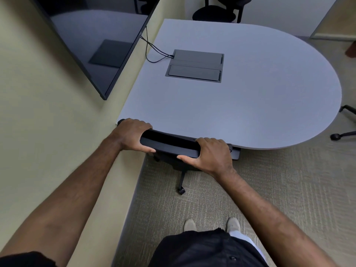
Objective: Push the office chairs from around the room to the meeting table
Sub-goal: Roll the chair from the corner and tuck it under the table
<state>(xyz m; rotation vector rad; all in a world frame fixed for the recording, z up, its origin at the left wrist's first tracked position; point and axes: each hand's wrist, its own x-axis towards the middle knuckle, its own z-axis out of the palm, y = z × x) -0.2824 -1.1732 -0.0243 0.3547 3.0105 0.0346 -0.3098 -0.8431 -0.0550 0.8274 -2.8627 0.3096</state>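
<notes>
Grey round-ended meeting table (250, 97), black office chair (169, 145) tucked under it, both hands (134, 135) (210, 153) gripping its backrest top

Matt table top (250, 97), rough woven carpet (269, 189)

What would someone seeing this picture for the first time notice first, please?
Probably the two hands: the left hand and right hand grip the top of a black chair tucked against the near edge of the grey table. Next, the big dark screen on the left wall.
</notes>
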